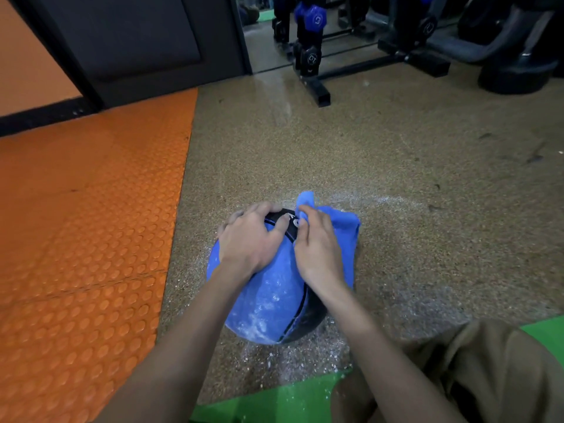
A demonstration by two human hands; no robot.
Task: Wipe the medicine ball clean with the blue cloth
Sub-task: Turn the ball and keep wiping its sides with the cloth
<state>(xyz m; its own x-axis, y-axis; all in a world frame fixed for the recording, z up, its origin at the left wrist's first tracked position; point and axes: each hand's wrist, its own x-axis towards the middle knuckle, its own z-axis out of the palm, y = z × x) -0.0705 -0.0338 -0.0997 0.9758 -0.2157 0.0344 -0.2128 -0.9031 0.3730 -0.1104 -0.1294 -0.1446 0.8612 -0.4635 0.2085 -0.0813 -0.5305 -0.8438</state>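
Dust-streaked medicine ball (268, 300) low and central on the speckled floor (381, 154), white powder (274, 358) scattered round it. At its 11 o'clock, left hand (250, 239) with fingers spread wide, pressing the top; at 1 o'clock, right hand (317, 248) with fingers curled round the blue cloth (345, 236) draped down the 3 o'clock side. Orange mat (91, 209) at 9 o'clock, dumbbell rack (311, 56) at 12.

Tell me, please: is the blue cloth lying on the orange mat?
No, the right hand holds the blue cloth against the medicine ball on the speckled floor.
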